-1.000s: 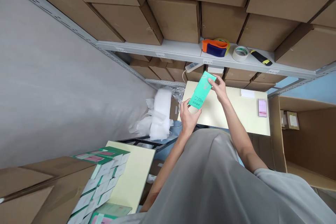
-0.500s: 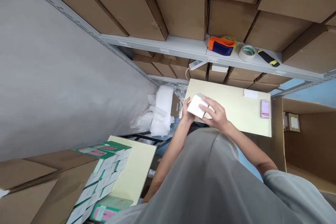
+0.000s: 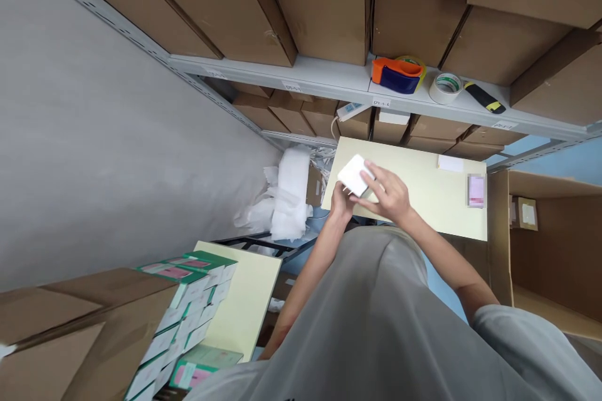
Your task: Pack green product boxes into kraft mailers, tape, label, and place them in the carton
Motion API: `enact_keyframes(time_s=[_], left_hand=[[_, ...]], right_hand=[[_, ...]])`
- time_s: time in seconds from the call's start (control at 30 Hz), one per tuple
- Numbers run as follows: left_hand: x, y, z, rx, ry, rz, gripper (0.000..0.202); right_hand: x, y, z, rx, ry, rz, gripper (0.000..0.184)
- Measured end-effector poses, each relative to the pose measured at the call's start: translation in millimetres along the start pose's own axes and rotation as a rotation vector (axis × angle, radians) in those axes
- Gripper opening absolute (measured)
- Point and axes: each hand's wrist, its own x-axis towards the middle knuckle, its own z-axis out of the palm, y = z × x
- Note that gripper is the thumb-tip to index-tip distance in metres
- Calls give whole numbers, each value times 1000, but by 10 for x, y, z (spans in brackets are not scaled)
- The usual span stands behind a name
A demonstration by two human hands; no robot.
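A small white box (image 3: pixel 355 174) is between my two hands, over the near left part of the cream table. Under its lower left side, my left hand (image 3: pixel 342 202) is closed around the lower edge, with some of its fingers hidden behind the box. From the right, my right hand (image 3: pixel 391 193) grips it, the fingers lying across its right face and the thumb side below. Thin white edges show at the box's lower left corner; I cannot make out what they are.
The cream table (image 3: pixel 418 188) carries a white slip (image 3: pixel 450 163) and a pink-purple packet (image 3: pixel 476 191). An open carton (image 3: pixel 499 232) stands right. White foam wrap (image 3: pixel 291 194) lies left. Above, a shelf holds a tape dispenser (image 3: pixel 399 75), tape roll (image 3: pixel 445 88) and cutter (image 3: pixel 484 97). Green-white boxes (image 3: pixel 188 319) are stacked lower left.
The white box has been tilted and raised slightly away from me, showing its lower left edge. My left hand has shifted a little right and down beneath it. The view has moved slightly.
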Motion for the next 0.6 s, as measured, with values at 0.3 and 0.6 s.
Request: enact_keyframes(time_s=[0.3, 0.6], left_hand=[[185, 42, -156, -138, 235, -120, 7], [605, 0, -589, -248, 399, -383, 30]], right_hand=[[1149, 605, 406, -217, -402, 572, 80], [1124, 885, 1557, -101, -827, 774, 67]])
